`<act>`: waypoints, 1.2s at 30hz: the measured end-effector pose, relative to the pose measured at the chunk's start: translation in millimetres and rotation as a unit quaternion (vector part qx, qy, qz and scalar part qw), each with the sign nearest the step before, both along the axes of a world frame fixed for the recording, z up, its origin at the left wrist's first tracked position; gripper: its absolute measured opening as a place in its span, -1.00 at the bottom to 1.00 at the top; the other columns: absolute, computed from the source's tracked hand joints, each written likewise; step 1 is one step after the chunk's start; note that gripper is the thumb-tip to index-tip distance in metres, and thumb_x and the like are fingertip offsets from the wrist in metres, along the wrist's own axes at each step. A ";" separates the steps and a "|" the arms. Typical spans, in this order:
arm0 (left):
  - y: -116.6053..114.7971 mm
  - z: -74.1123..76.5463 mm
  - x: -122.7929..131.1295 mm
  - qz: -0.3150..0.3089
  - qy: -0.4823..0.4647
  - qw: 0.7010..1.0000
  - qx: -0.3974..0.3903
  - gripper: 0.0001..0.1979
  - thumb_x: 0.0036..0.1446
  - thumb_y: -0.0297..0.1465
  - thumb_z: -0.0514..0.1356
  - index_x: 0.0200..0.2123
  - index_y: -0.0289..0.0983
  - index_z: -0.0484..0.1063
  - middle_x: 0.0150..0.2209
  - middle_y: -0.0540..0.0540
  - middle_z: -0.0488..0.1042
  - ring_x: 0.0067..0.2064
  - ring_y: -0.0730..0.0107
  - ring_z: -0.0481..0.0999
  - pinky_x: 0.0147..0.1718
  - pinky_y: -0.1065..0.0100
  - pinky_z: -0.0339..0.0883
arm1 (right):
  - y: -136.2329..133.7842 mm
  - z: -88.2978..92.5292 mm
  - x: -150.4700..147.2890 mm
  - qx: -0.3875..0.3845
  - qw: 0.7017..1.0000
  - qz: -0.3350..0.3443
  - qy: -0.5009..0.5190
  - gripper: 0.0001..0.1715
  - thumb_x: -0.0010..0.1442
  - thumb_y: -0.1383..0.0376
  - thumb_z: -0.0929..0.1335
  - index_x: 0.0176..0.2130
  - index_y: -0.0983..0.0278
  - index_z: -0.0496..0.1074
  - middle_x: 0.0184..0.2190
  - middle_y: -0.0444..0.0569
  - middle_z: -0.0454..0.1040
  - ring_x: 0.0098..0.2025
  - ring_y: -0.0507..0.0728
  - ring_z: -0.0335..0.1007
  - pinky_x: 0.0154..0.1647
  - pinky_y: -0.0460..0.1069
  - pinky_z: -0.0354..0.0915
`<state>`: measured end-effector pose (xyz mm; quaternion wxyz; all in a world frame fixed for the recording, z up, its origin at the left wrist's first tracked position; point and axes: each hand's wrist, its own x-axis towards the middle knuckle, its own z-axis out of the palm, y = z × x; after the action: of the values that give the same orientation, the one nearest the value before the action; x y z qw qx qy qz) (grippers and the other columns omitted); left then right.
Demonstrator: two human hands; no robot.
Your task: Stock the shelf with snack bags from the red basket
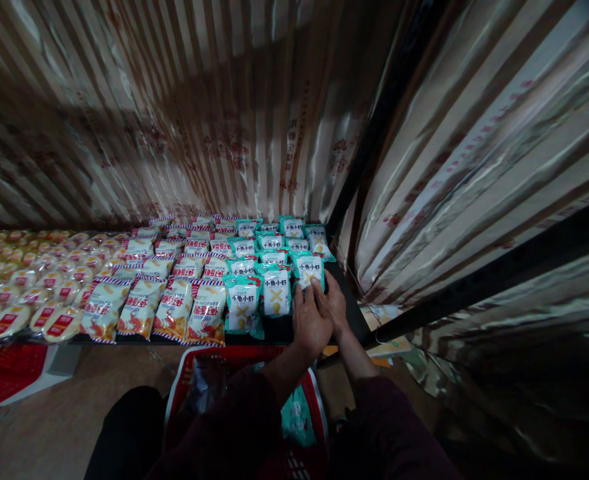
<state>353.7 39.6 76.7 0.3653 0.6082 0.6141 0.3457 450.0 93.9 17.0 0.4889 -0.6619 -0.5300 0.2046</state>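
Note:
Toward the right end of the dark shelf [357, 310], a small teal-and-white snack bag [309, 267] stands at the front of its column, tilted back. My left hand [311, 323] grips its lower front, fingers bent against the wrapper. From the right side, my right hand [334, 303] closes on the same bag, overlapping the left one. The bag's bottom edge is hidden behind my fingers. Immediately left is another teal snack bag [275, 291], with more like it in rows behind. Below my forearms, a red basket [177, 387] contains teal packets [298, 415].
Orange-and-white snack bags [138, 305] fill the shelf's middle, and round wrapped pastries [10, 321] its left. Printed, pleated sheeting [274, 133] hangs behind. Dark metal bars [467, 283] frame the right side. A red-and-white object [17, 373] lies at lower left.

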 end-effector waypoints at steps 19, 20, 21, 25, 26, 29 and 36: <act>1.5 -2.4 3.0 -0.005 0.009 1.000 0.021 -0.39 0.13 -0.49 0.01 0.28 -0.36 0.14 0.34 -0.31 0.04 0.36 0.00 0.00 0.30 0.07 -0.01 | 7.1 -22.7 -0.9 0.079 0.993 0.021 -0.089 -0.24 0.19 -0.01 0.21 0.29 0.22 0.13 0.19 0.13 0.31 0.22 0.31 0.19 0.22 0.27 0.15; 2.1 -3.7 3.7 -0.004 0.004 1.000 0.021 -0.38 0.11 -0.50 0.02 0.27 -0.35 0.14 0.34 -0.30 0.05 0.37 0.01 -0.01 0.30 0.08 -0.02 | 6.5 -23.5 -1.2 0.086 0.992 0.020 -0.092 -0.24 0.19 -0.01 0.21 0.28 0.23 0.13 0.20 0.12 0.29 0.23 0.30 0.18 0.23 0.26 0.14; 2.8 -4.8 4.3 -0.002 -0.001 1.000 0.021 -0.38 0.09 -0.52 0.03 0.27 -0.34 0.15 0.34 -0.28 0.06 0.37 0.03 -0.01 0.31 0.09 -0.03 | 5.8 -24.2 -1.6 0.090 0.992 0.023 -0.090 -0.25 0.19 0.00 0.21 0.28 0.22 0.13 0.20 0.12 0.29 0.23 0.29 0.18 0.23 0.25 0.14; 7.4 -8.9 6.3 0.011 -0.015 0.999 0.026 -0.42 0.09 -0.52 0.01 0.23 -0.29 0.21 0.32 -0.20 0.12 0.37 0.11 0.00 0.33 0.12 -0.07 | 3.0 -25.5 -2.1 0.076 0.994 0.031 -0.076 -0.26 0.19 0.02 0.22 0.28 0.22 0.14 0.18 0.12 0.31 0.20 0.28 0.23 0.21 0.24 0.17; 8.5 -9.8 6.6 0.010 -0.012 0.999 0.030 -0.44 0.10 -0.51 0.00 0.21 -0.31 0.22 0.33 -0.21 0.11 0.37 0.12 0.00 0.33 0.12 -0.08 | 2.6 -25.6 -1.9 0.073 0.994 0.030 -0.074 -0.26 0.19 0.02 0.22 0.28 0.22 0.14 0.18 0.13 0.32 0.19 0.28 0.24 0.20 0.24 0.18; 10.9 -11.7 7.2 -0.001 0.005 0.999 0.040 -0.47 0.13 -0.49 -0.02 0.19 -0.40 0.23 0.34 -0.28 0.06 0.37 0.12 0.00 0.34 0.13 -0.11 | 1.7 -25.2 -1.8 0.068 0.995 0.022 -0.065 -0.24 0.17 0.02 0.23 0.28 0.26 0.15 0.19 0.16 0.31 0.19 0.29 0.24 0.19 0.24 0.19; 12.9 -10.4 6.8 0.000 0.005 1.000 0.029 -0.51 0.19 -0.46 -0.06 0.18 -0.42 0.24 0.33 -0.28 0.09 0.37 0.14 -0.02 0.35 0.18 -0.15 | 2.4 -23.4 -3.6 0.058 0.997 0.025 -0.051 -0.21 0.16 0.00 0.23 0.29 0.27 0.13 0.22 0.14 0.29 0.20 0.29 0.24 0.21 0.23 0.17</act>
<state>360.5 52.5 66.3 0.3443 0.6205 0.6054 0.3604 446.4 96.4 -6.4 0.4939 -0.6287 -0.5813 0.1515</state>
